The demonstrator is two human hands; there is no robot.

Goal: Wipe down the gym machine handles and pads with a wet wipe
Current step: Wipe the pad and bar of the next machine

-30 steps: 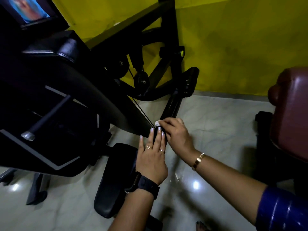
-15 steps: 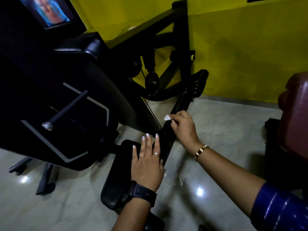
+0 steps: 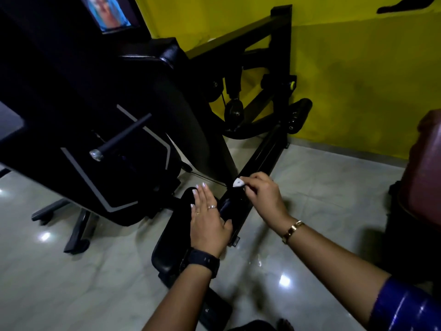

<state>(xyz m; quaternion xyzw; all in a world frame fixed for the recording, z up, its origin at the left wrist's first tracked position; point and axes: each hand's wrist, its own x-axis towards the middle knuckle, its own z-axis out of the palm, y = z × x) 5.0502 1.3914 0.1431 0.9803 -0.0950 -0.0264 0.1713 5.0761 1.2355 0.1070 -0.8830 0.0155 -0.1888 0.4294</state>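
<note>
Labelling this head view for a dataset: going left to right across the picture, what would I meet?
Metal-tipped bar → left hand → wet wipe → right hand → gold bracelet → maroon pad.

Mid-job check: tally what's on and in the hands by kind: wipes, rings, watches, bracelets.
Wipe: 1, pinched in right hand
Rings: 2, on left hand
Watch: 1, left wrist
Bracelet: 1, right wrist
Total: 5

Yellow wall (image 3: 358,68); glossy floor (image 3: 334,192)
</note>
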